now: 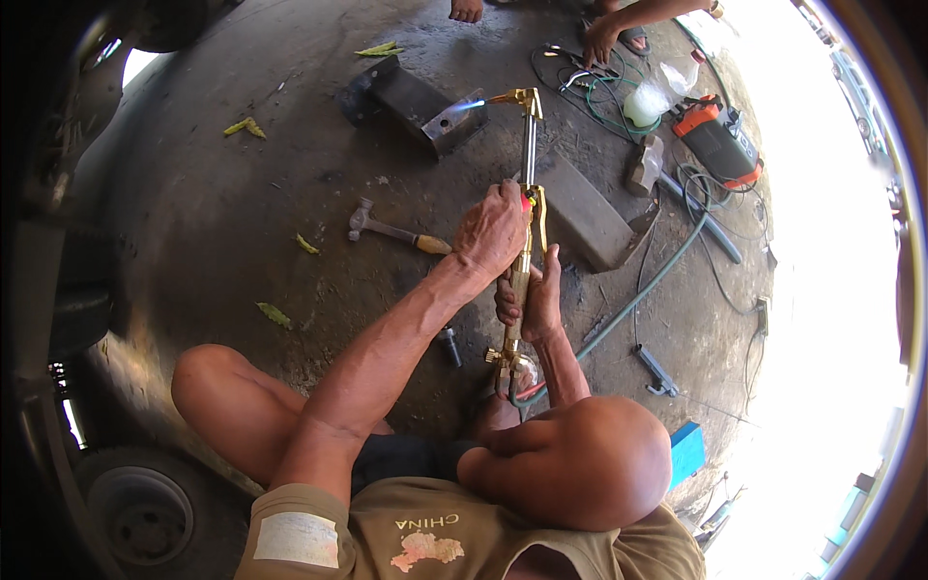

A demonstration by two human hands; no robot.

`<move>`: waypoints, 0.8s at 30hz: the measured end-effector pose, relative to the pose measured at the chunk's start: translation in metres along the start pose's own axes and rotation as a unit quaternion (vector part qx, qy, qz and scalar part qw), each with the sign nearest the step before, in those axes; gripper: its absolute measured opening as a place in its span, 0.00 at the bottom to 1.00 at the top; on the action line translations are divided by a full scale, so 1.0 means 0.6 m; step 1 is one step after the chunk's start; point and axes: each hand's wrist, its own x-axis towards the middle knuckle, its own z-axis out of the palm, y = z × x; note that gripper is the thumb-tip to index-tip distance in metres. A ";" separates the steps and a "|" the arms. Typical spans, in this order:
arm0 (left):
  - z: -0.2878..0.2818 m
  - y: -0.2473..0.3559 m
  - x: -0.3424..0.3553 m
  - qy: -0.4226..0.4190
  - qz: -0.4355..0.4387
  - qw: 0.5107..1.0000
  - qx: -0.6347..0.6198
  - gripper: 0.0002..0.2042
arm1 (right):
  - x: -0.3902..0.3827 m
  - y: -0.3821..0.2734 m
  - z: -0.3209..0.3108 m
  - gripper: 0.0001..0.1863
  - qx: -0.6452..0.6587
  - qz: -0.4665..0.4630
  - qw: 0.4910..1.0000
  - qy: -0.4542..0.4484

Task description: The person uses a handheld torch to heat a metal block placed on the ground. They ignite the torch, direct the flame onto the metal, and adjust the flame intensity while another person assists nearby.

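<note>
A brass cutting torch (530,145) stands upright across the middle of the picture, its head at the far end. From its tip a blue flame (468,105) points left, close to the end of a dark steel channel piece (411,101) on the floor. My left hand (491,230) is closed around the upper body of the torch, by a red knob; its fingertips are partly hidden. Lower down, my right hand (543,298) wraps the ribbed handle, thumb pointing up along the lever. Hoses leave the torch's bottom end near my foot.
A hammer (387,230) lies left of my left hand. At right are another steel channel (590,217), a sledgehammer (691,203), an orange-and-grey machine (715,140), cables and an electrode holder (657,370). Another person's hand (601,41) reaches toward cables at the back.
</note>
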 end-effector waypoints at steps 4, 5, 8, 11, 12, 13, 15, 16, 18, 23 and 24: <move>0.012 -0.009 0.006 0.019 0.019 0.999 0.027 0.13 | 0.001 0.000 0.001 0.44 0.002 -0.005 1.000 -0.007; 0.014 -0.009 0.007 0.017 0.014 0.999 0.027 0.13 | 0.002 0.001 0.001 0.44 0.001 -0.007 1.000 -0.006; 0.018 -0.009 0.009 0.016 0.006 1.000 0.020 0.13 | 0.002 0.001 0.000 0.44 -0.005 -0.012 1.000 -0.001; 0.019 -0.010 0.010 0.004 -0.012 1.000 0.003 0.14 | 0.004 0.002 -0.002 0.43 -0.007 -0.014 1.000 -0.001; 0.020 -0.011 0.010 -0.002 -0.020 1.000 -0.004 0.14 | 0.004 0.002 -0.001 0.43 -0.008 -0.015 1.000 -0.002; 0.021 -0.012 0.011 -0.002 -0.022 1.000 -0.007 0.14 | 0.005 0.003 -0.001 0.43 -0.008 -0.014 1.000 0.000; 0.023 -0.014 0.012 -0.001 -0.024 1.000 -0.014 0.14 | 0.006 0.003 -0.002 0.43 -0.008 -0.012 1.000 0.003; 0.024 -0.015 0.013 0.003 -0.026 0.999 -0.019 0.14 | 0.007 0.003 -0.002 0.43 -0.009 -0.011 1.000 0.005; 0.026 -0.015 0.014 0.011 -0.032 0.999 -0.030 0.14 | 0.010 0.004 -0.003 0.43 -0.012 -0.010 1.000 0.009; 0.029 -0.009 0.014 0.057 -0.056 0.994 -0.077 0.13 | 0.014 0.007 -0.006 0.43 -0.008 -0.005 1.000 0.012; 0.029 -0.009 0.014 0.059 -0.059 0.994 -0.077 0.14 | 0.016 0.007 -0.006 0.43 -0.009 -0.004 1.000 0.013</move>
